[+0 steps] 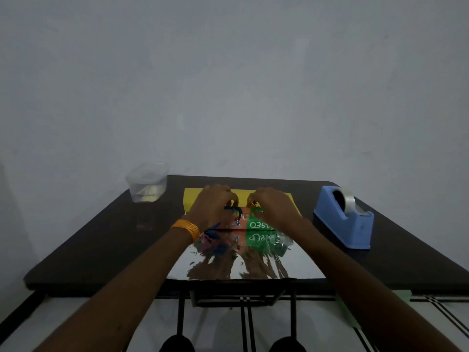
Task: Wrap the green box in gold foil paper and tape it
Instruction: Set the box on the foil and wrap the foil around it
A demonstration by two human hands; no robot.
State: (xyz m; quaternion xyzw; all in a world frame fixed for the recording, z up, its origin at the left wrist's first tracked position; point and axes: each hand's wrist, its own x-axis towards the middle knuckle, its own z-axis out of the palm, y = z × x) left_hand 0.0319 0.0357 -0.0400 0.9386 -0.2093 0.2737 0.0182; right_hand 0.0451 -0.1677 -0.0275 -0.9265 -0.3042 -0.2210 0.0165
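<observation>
At the far left corner of the dark tabletop [101, 237] stands a clear plastic container [147, 182], well apart from the work in the middle. Next comes the left hand [214, 207], an orange wristband [185, 228] on its wrist, its fingers curled down over the far top edge of the green box [256, 222]. The box lies flat at the centre of the tabletop on the sheet of foil paper [299, 268]. The sheet's mirror side spreads toward the near edge and reflects the box's print. Its yellow side shows behind the box, and both hands pinch that yellow flap. The right hand [275, 205] mirrors the left, its fingertips close beside the other's. Farther right, apart from the sheet, sits a blue tape dispenser [342, 217] holding a roll of clear tape [346, 199].
</observation>
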